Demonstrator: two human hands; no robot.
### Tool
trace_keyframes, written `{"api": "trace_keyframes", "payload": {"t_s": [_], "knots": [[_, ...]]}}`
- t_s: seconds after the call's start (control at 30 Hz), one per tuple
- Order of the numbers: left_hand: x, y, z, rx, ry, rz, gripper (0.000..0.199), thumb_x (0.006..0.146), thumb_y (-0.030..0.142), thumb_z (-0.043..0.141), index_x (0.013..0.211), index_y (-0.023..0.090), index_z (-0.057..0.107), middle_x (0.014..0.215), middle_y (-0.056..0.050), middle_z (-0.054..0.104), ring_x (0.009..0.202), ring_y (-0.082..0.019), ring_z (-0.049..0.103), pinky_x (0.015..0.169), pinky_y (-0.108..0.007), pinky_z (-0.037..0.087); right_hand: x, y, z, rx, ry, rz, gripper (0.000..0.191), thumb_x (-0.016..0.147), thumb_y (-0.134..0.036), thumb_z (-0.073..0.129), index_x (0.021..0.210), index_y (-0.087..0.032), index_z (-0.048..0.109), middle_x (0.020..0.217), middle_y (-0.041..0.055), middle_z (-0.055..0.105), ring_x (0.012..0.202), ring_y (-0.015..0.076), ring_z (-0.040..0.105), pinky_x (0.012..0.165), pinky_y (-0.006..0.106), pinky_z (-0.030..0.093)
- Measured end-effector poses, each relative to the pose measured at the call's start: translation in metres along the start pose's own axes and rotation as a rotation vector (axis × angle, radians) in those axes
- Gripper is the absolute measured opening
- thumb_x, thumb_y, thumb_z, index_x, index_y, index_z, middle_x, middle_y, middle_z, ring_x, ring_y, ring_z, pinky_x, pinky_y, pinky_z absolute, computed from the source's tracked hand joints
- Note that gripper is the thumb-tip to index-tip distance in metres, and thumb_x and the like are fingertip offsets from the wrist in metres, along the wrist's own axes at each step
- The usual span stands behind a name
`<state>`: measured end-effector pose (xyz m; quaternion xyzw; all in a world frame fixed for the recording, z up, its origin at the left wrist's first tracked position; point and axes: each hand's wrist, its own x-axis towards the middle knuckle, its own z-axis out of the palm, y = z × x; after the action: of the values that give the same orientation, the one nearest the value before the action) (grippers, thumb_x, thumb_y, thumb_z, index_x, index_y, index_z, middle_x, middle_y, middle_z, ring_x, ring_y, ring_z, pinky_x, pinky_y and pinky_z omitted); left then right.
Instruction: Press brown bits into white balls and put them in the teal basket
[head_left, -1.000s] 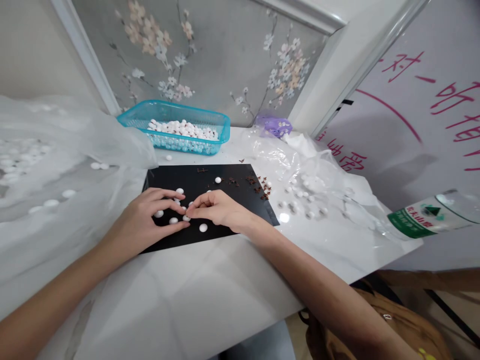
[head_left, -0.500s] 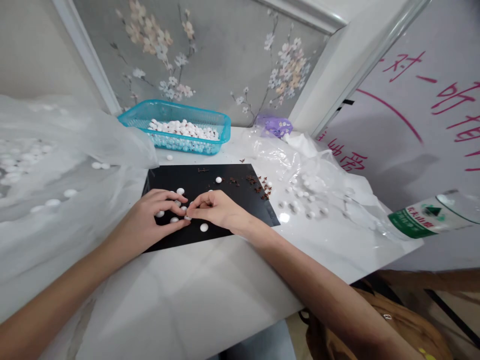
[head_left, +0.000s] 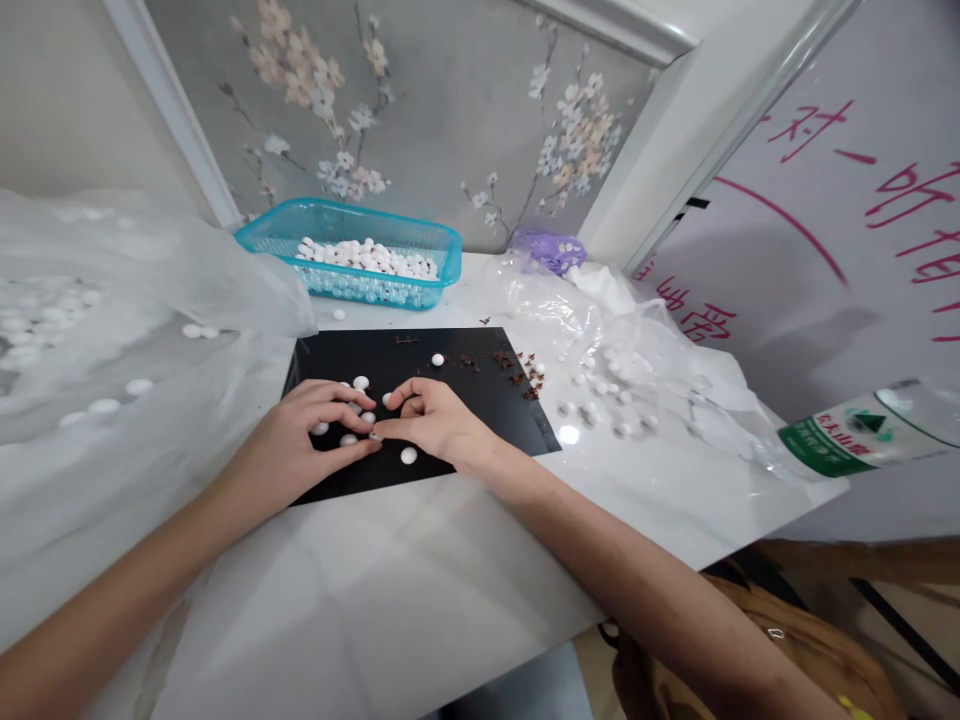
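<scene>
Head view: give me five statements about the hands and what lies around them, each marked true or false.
1. The left hand and the right hand are over the black mat. True.
2. The blue basket is empty. False: it holds small white pieces.
3. Brown bits lie at the mat's right edge. True.
4. The purple bundle lies inside the basket. False: it is to the basket's right.
5. The bottle with the green-and-white label is left of the mat. False: it is to the right.
</scene>
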<state>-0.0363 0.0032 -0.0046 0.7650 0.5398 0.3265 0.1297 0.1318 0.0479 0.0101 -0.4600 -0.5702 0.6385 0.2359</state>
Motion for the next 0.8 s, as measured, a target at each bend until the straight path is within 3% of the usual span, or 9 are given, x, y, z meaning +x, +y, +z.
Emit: {"api": "trace_keyframes", "payload": {"t_s": [0.27, 0.43, 0.57, 0.7, 0.8], "knots": [[0.001, 0.002, 0.0, -0.02, 0.001, -0.004, 0.018, 0.071, 0.042, 0.064, 0.066, 0.025, 0.066, 0.091, -0.004, 0.068, 0.095, -0.023, 0.056, 0.083, -0.04, 0.047, 0.0, 0.001, 0.0, -0.002, 0.023, 0.022, 0.036, 0.058, -0.01, 0.072, 0.063, -0.018, 0.037, 0.045, -0.0126, 0.035, 0.044, 0.0028, 0.029, 0.043, 0.018, 0.019], [-0.001, -0.001, 0.0, -0.005, 0.003, -0.003, 0.019, 0.072, 0.042, 0.064, 0.066, 0.024, 0.066, 0.092, -0.005, 0.067, 0.095, -0.023, 0.056, 0.083, -0.04, 0.047, 0.004, 0.006, 0.002, -0.073, 0.031, -0.026, 0.036, 0.057, -0.014, 0.073, 0.061, -0.018, 0.037, 0.047, -0.0118, 0.034, 0.045, 0.0031, 0.028, 0.043, 0.019, 0.019], [-0.002, -0.003, 0.001, 0.049, 0.028, 0.023, 0.021, 0.071, 0.045, 0.065, 0.067, 0.025, 0.067, 0.093, -0.002, 0.067, 0.095, -0.023, 0.056, 0.083, -0.04, 0.047, 0.007, 0.008, 0.0, -0.138, -0.034, -0.119, 0.031, 0.062, -0.02, 0.07, 0.062, -0.018, 0.039, 0.047, -0.0109, 0.037, 0.044, 0.0038, 0.031, 0.044, 0.019, 0.021], [-0.001, -0.003, 0.001, 0.099, 0.062, 0.058, 0.017, 0.074, 0.042, 0.064, 0.072, 0.026, 0.068, 0.093, -0.002, 0.067, 0.094, -0.022, 0.057, 0.083, -0.039, 0.047, 0.009, 0.001, -0.017, -0.152, -0.032, -0.213, 0.029, 0.062, -0.025, 0.07, 0.064, -0.019, 0.042, 0.048, -0.0102, 0.039, 0.044, 0.0046, 0.032, 0.044, 0.019, 0.022], [0.0, -0.002, 0.0, 0.145, 0.079, 0.077, 0.016, 0.075, 0.042, 0.062, 0.075, 0.026, 0.067, 0.093, -0.002, 0.066, 0.093, -0.021, 0.058, 0.085, -0.039, 0.045, 0.014, -0.006, -0.042, -0.18, 0.147, -0.299, 0.024, 0.066, -0.029, 0.065, 0.066, -0.019, 0.044, 0.052, -0.0084, 0.042, 0.046, 0.0057, 0.036, 0.047, 0.02, 0.026]]}}
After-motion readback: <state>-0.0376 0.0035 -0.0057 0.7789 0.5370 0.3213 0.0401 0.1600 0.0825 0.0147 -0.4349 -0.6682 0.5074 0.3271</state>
